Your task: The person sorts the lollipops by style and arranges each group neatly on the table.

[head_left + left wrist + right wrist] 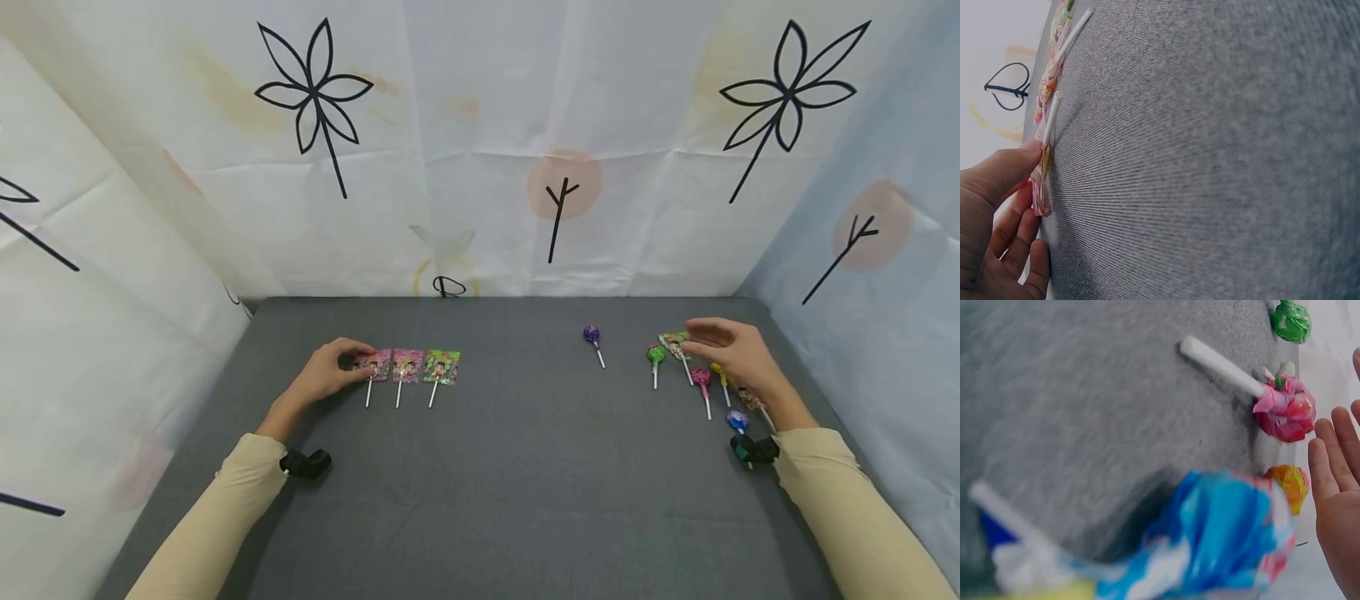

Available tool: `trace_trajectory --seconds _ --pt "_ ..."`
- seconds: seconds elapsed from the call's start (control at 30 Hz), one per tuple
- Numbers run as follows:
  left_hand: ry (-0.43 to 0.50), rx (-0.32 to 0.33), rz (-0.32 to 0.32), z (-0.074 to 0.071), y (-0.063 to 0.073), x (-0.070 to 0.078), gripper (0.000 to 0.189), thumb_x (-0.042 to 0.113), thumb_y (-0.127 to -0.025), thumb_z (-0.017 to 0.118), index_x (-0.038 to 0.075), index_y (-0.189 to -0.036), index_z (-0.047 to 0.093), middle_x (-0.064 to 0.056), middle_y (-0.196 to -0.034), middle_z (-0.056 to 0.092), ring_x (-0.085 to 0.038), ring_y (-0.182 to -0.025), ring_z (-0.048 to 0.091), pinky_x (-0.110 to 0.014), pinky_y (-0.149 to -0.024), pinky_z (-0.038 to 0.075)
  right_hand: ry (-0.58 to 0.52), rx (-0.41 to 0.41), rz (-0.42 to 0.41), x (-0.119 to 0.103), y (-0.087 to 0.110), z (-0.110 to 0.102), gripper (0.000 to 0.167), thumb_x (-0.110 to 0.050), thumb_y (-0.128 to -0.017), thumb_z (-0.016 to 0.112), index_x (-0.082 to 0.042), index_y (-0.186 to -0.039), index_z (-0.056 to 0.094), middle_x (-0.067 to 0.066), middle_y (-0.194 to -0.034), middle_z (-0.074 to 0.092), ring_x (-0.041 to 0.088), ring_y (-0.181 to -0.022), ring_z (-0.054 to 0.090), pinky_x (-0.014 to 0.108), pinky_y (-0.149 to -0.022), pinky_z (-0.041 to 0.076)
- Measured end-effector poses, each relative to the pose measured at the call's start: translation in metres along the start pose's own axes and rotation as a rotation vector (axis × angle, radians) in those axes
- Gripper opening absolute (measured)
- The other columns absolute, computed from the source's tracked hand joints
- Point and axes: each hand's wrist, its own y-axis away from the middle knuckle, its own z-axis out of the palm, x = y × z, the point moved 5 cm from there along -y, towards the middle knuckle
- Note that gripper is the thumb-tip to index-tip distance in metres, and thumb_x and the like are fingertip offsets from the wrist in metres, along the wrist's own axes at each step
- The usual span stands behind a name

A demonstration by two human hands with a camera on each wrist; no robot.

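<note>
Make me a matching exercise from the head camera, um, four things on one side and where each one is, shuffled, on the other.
Things:
1. purple lollipop
2. round green lollipop
3. left hand
4. right hand

Places:
A. at the left end of the row of three flat lollipops
B. over the right-hand group
C. alone, between the row and the group
D. leftmost in the right-hand group

Pairs: 1-C, 2-D, 3-A, 4-B
</note>
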Motion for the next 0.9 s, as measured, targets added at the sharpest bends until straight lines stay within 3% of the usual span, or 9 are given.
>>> trace_trajectory --seconds 0.17,0.27,0.9 --pt "0.002 0.001 0.004 -0.001 0.0 0.001 0.035 0.016 -0.092 0.079 0.0 -0.122 0.071 -0.019 -0.119 0.063 -0.039 -0.112 0.056 -0.06 -0.095 0.04 0.018 -0.035 0.021 -0.004 -0.008 0.004 0.057 -0.018 -0.098 0.072 0.01 -0.142 0.048 0.031 -0.143 0.048 0.037 -0.134 0.048 0.01 -0.085 0.044" --pt "0.003 -0.001 0.003 -0.001 0.0 0.002 0.035 0.015 -0.092 0.079 0.0 -0.122 0.071 -0.019 -0.119 0.063 -0.039 -0.113 0.056 -0.061 -0.095 0.04 0.02 -0.053 0.034 -0.004 -0.012 0.005 0.06 -0.018 -0.098 0.072 0.012 -0.143 0.046 0.034 -0.145 0.044 0.05 -0.135 0.039 0.009 -0.085 0.043" --pt "-0.002 -0.015 -0.008 -0.002 0.0 0.005 0.036 0.019 -0.093 0.078 0.0 -0.123 0.07 -0.02 -0.121 0.063 -0.04 -0.114 0.056 -0.061 -0.096 0.039 0.139 -0.165 0.08 0.007 -0.03 0.003 0.066 -0.018 -0.092 0.079 0.014 -0.141 0.049 0.035 -0.143 0.047 0.05 -0.132 0.043 0.007 -0.081 0.04"
